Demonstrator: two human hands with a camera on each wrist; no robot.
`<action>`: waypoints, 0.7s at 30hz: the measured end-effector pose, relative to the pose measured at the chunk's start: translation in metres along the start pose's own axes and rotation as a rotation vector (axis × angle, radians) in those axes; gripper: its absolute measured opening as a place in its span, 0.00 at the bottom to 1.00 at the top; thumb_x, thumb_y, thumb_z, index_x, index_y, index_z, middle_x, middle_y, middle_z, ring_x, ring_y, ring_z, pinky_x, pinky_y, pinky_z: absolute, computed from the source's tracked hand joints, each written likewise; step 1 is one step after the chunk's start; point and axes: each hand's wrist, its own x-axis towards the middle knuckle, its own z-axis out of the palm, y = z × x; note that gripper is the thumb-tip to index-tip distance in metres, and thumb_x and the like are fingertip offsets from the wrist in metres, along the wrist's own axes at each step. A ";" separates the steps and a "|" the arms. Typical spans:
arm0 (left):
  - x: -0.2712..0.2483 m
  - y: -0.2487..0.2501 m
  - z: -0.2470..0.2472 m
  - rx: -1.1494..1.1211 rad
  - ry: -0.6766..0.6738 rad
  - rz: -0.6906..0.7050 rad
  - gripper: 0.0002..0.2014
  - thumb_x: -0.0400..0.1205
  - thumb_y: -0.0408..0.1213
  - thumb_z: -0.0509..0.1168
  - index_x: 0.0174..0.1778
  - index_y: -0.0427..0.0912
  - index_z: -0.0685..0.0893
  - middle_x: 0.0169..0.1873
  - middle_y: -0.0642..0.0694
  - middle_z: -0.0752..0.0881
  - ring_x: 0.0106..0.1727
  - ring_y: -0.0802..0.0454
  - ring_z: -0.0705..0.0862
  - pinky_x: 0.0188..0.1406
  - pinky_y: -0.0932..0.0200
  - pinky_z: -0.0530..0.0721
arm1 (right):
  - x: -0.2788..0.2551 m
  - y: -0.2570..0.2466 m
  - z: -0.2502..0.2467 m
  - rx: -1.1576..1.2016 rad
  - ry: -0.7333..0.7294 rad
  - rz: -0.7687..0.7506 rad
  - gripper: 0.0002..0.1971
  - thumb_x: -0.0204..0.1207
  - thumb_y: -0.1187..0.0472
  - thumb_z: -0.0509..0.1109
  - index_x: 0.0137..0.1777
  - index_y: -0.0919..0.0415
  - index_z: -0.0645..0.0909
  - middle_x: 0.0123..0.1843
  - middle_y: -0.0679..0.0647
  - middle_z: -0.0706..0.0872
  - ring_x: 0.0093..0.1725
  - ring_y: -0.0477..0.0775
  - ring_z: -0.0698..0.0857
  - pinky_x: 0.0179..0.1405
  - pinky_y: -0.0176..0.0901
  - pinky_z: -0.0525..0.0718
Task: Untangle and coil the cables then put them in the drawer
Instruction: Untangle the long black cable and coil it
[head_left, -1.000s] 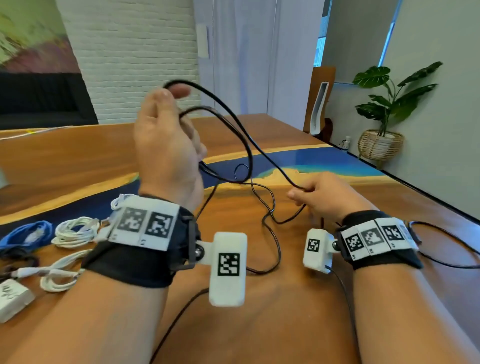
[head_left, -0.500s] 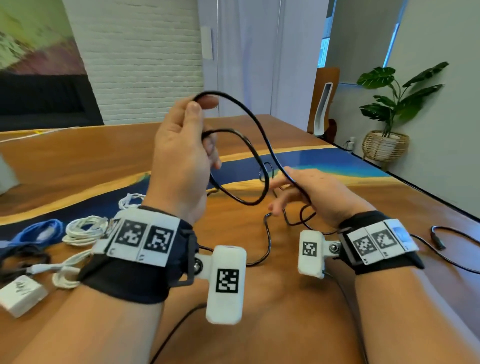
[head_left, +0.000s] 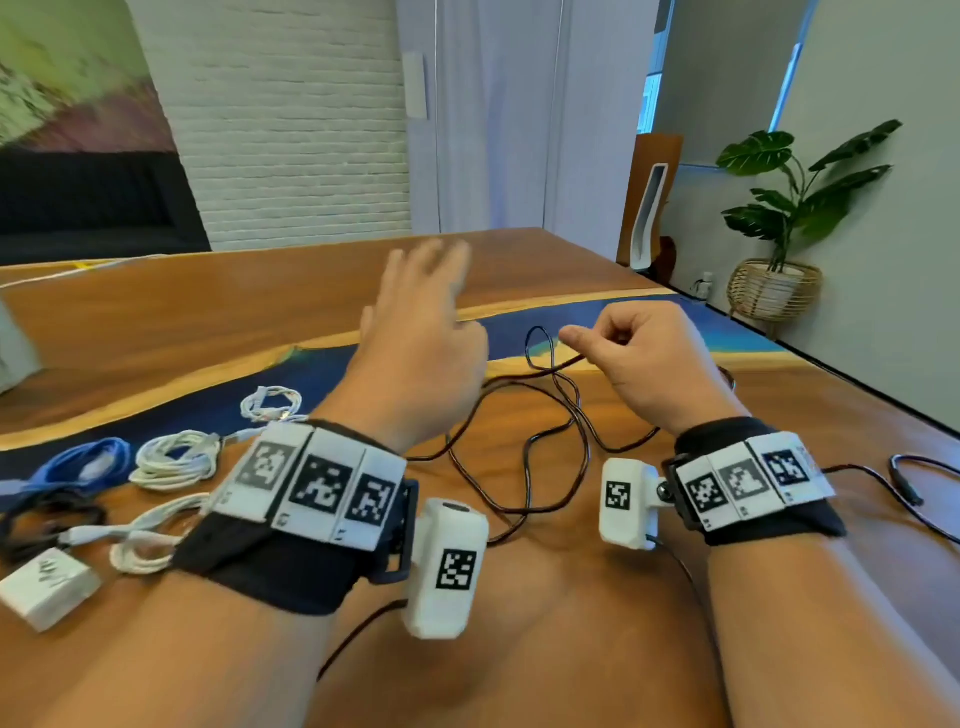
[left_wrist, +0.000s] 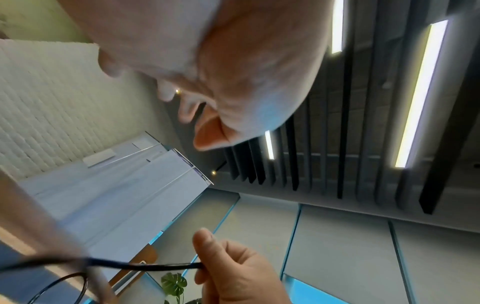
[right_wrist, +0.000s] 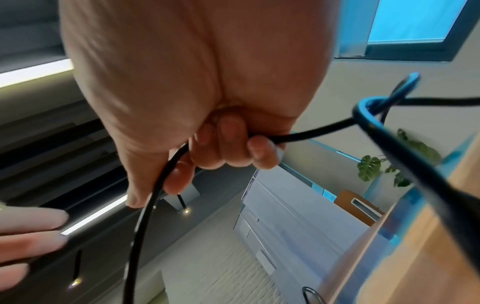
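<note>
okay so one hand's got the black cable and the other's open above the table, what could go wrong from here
1. The black cable lies in crossed loops on the table; if the right hand pulls, they could cinch into a knot.
2. The left hand is open, holding nothing, so no coil is secured.
3. Dragged slack might catch the white cables nearby.

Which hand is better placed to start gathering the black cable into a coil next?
Right. The right hand already grips the black cable, fingers curled round it in the right wrist view. The left hand hangs open above the table, holding nothing.
</note>
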 end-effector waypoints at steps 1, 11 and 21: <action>0.003 0.005 0.003 0.079 -0.080 0.019 0.32 0.90 0.34 0.55 0.91 0.53 0.56 0.90 0.55 0.52 0.91 0.52 0.41 0.89 0.38 0.45 | -0.001 -0.003 0.002 0.030 -0.022 -0.018 0.23 0.80 0.47 0.76 0.31 0.63 0.81 0.25 0.46 0.75 0.25 0.42 0.72 0.30 0.34 0.75; 0.017 0.001 0.044 -0.777 -0.008 -0.236 0.15 0.85 0.39 0.65 0.32 0.46 0.86 0.25 0.47 0.69 0.27 0.49 0.65 0.37 0.51 0.67 | -0.003 -0.004 0.002 0.093 -0.163 -0.065 0.08 0.84 0.53 0.73 0.46 0.55 0.87 0.34 0.53 0.83 0.35 0.45 0.80 0.41 0.43 0.81; 0.019 -0.015 -0.038 -1.325 0.384 -0.020 0.15 0.93 0.40 0.51 0.44 0.47 0.80 0.26 0.53 0.60 0.27 0.51 0.59 0.34 0.56 0.71 | 0.002 0.042 -0.014 -0.321 -0.029 0.413 0.06 0.85 0.50 0.69 0.52 0.48 0.87 0.43 0.47 0.86 0.47 0.54 0.86 0.52 0.52 0.85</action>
